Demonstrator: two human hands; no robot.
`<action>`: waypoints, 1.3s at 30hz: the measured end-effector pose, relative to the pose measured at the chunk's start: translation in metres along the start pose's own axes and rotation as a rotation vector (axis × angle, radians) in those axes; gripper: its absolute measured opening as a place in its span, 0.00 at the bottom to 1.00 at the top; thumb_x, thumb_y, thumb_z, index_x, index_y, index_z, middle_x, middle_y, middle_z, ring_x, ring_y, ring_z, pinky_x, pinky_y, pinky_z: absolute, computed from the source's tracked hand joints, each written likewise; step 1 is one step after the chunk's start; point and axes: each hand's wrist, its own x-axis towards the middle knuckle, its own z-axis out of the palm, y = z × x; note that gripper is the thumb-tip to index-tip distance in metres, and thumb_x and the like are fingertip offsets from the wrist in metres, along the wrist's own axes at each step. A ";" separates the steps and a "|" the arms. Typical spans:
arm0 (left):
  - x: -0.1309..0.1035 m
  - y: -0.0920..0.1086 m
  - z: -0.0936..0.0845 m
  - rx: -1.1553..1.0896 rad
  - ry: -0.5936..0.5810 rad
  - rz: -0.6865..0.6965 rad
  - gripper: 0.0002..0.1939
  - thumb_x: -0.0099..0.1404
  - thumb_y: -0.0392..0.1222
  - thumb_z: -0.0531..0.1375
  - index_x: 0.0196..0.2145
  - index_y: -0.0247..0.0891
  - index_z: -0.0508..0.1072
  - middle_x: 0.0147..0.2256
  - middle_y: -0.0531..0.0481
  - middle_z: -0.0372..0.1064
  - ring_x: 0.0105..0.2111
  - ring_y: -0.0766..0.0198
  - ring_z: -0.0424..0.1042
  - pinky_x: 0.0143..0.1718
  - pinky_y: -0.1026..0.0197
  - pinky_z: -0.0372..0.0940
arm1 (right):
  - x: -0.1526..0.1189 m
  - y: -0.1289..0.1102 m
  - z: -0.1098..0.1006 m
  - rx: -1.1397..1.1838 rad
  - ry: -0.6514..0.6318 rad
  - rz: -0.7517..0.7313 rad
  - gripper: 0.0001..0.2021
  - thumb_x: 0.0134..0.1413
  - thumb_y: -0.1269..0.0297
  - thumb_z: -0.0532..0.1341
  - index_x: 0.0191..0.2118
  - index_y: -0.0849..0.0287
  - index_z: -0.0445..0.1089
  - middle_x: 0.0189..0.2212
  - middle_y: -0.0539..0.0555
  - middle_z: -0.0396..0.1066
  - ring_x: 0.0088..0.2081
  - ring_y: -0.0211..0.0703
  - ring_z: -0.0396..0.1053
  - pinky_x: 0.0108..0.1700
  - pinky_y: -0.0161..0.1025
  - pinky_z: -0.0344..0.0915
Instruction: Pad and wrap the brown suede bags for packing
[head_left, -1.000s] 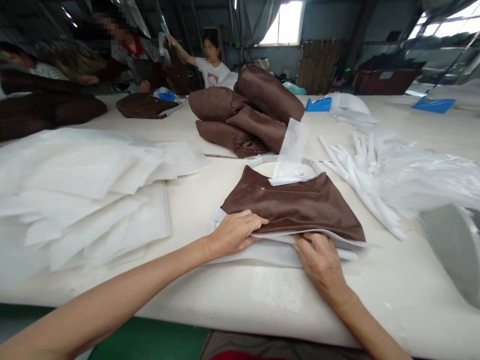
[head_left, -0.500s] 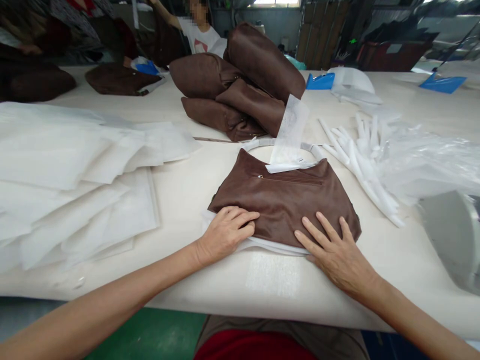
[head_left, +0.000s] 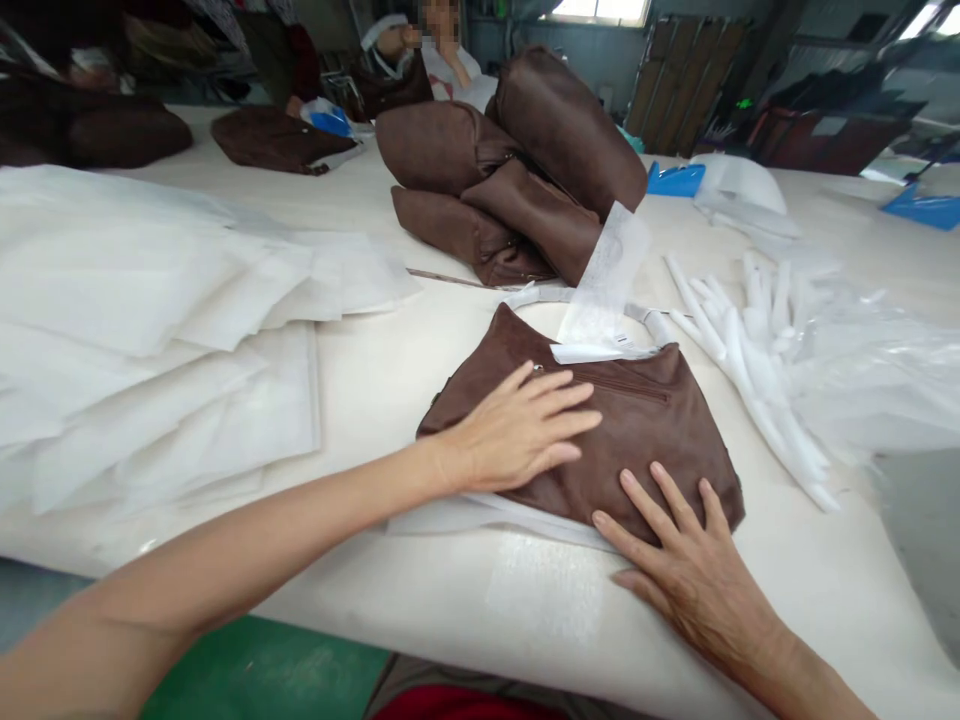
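Note:
A brown leather handbag (head_left: 555,450) lies flat before me, its zipper running along the upper part. My left hand (head_left: 525,430) is over the bag's middle-left, fingers spread, just below the zipper pull. With fingers apart, my right hand (head_left: 682,550) rests on the bag's lower right corner. White sheeting (head_left: 495,510) shows beneath the bag's near edge. The bag's strap (head_left: 540,294) is wrapped in white and arches above its top edge. A thin white paper sheet (head_left: 607,270) stands up at the bag's opening, partly tucked in.
Stacked white paper sheets (head_left: 150,300) cover the table's left side. Behind the handbag is a pile of stuffed brown bags (head_left: 510,180). White foam tubes (head_left: 757,370) and clear plastic film (head_left: 885,340) lie to the right. Other people are across the table.
My left hand has moved from the bag's near edge up and right across its face, its fingers now spread. My right hand stays at the lower right. The view has shifted slightly.

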 end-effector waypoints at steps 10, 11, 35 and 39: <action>-0.032 0.006 0.040 -0.011 -0.057 0.218 0.35 0.65 0.54 0.62 0.65 0.56 0.55 0.67 0.54 0.51 0.68 0.44 0.46 0.65 0.26 0.37 | 0.025 0.032 -0.042 0.204 -0.022 -0.095 0.19 0.60 0.51 0.61 0.57 0.41 0.70 0.55 0.56 0.72 0.54 0.61 0.71 0.49 0.59 0.72; -0.031 0.006 0.038 0.002 -0.071 0.218 0.36 0.64 0.54 0.64 0.66 0.56 0.55 0.68 0.54 0.50 0.68 0.43 0.46 0.65 0.26 0.39 | 0.037 0.042 -0.050 0.343 -0.027 0.016 0.16 0.63 0.53 0.58 0.55 0.43 0.72 0.52 0.54 0.75 0.52 0.56 0.73 0.51 0.54 0.72; -0.035 -0.010 0.049 0.169 0.081 0.318 0.27 0.68 0.52 0.59 0.63 0.54 0.61 0.66 0.57 0.56 0.66 0.46 0.53 0.67 0.32 0.43 | 0.230 0.150 -0.030 1.469 0.409 0.545 0.13 0.45 0.57 0.72 0.28 0.59 0.70 0.36 0.52 0.77 0.42 0.46 0.74 0.47 0.43 0.71; -0.033 -0.004 0.035 -0.018 -0.030 0.229 0.25 0.71 0.49 0.56 0.64 0.45 0.60 0.64 0.52 0.60 0.69 0.50 0.46 0.68 0.34 0.31 | 0.166 0.101 -0.049 1.094 0.286 0.309 0.08 0.57 0.59 0.65 0.40 0.56 0.76 0.42 0.53 0.79 0.43 0.47 0.76 0.52 0.46 0.70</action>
